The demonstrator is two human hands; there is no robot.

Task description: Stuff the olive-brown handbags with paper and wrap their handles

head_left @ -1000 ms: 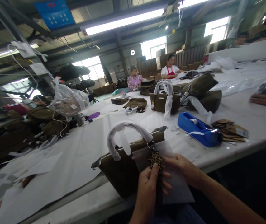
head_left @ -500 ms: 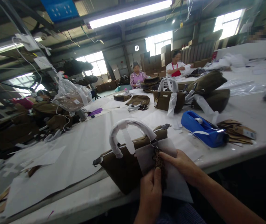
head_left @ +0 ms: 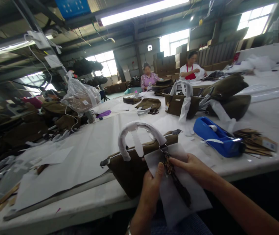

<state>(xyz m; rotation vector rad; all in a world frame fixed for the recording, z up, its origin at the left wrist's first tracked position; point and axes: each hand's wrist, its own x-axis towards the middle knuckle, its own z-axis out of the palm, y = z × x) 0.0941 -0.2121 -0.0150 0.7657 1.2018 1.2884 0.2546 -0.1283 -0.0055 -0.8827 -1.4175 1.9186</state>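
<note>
An olive-brown handbag stands at the table's front edge, its handle wrapped in white padding. A dark tassel charm with a leopard-patterned top hangs from the handle ring, lying over a sheet of white wrapping paper. My left hand is closed on the paper's left edge, thumb on top and fingers hidden behind. My right hand pinches at the charm's upper part from the right, with its other fingers behind the paper.
A blue tape dispenser and a pile of brown tags lie to the right. Behind are more olive bags on the white table. A post with a plastic-wrapped bag rises at left. Two co-workers are across the table.
My left hand has moved off the charm to the paper's left edge. The tassel now lies exposed, slanting down to the right across the paper. The view has shifted slightly.
</note>
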